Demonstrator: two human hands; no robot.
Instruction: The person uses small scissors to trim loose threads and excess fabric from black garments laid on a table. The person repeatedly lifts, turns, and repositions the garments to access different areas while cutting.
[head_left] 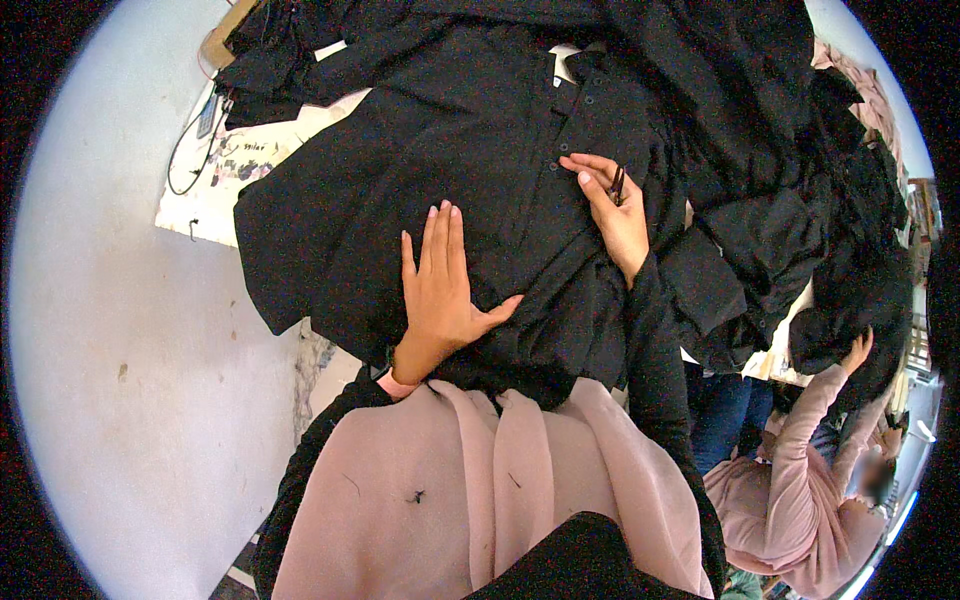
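A black garment (pixel 370 180) with a buttoned placket lies spread out in front of me. My left hand (pixel 438 290) rests flat on it, fingers stretched and thumb out to the side. Beside the small round buttons (pixel 553 167) is my right hand (pixel 612 210), its thumb and forefinger drawn nearly together at the cloth. Tucked in the curled fingers of that hand is a small black tool with two thin prongs (pixel 617 183), which looks like thread snips. Most of the tool is hidden in the palm.
More black garments (pixel 740 100) are heaped at the back and right. Under the cloth shows a pale, marked table surface (pixel 255 160), with a black cable (pixel 180 150) at its left edge. A person in a pink top (pixel 800 480) works at the right, one hand (pixel 858 352) on black cloth.
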